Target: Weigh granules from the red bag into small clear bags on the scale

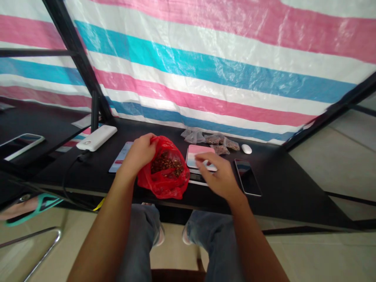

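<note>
An opened red plastic bag [183, 186] stands on the black desk, with small brown dried pieces [167, 164] inside. My left hand [142, 150] pinches the bag's upper left rim. Just right of the bag is a small digital scale [192, 150] whose platform is pink, white and blue. My right hand [219, 172] hovers over the scale, thumb and fingertips drawn together above the platform. Whatever those fingers hold, if anything, is too small to make out. Behind the scale lie several small clear packets [216, 139], some filled with brown pieces.
Right of the scale are a dark-screened phone [247, 177] and a white mouse [246, 149]. A white power bank [96, 138] with a cable and a flat pale item [119, 156] lie to the left. Striped plastic sheeting [205, 82] hangs behind the desk [293, 188].
</note>
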`<state>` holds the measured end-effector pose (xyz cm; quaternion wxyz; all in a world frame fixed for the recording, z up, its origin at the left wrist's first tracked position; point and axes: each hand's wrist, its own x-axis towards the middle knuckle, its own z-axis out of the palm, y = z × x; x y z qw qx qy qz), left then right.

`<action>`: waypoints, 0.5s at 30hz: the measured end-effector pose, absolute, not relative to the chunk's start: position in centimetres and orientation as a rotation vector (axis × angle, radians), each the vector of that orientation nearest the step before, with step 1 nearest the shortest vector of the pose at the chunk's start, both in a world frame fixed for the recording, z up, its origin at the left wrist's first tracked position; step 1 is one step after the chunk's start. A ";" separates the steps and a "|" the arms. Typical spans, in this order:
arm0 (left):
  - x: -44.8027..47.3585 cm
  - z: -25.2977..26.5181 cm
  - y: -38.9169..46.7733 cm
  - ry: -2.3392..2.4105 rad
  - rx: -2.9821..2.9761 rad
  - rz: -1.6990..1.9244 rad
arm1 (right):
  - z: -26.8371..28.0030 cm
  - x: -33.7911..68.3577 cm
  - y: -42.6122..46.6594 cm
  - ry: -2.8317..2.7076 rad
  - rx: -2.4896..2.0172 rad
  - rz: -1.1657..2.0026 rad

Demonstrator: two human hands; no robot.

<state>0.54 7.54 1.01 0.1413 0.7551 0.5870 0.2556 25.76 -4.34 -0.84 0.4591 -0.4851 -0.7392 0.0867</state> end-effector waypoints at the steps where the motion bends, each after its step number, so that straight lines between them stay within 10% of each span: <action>1: 0.6 1.4 7.6 1.676 2.158 0.795 | -1.0 24.2 -4.9 -1.983 -1.135 0.280; 15: 0.1 1.6 8.5 1.783 2.069 0.593 | 1.1 22.4 -4.2 -2.188 -1.032 -0.191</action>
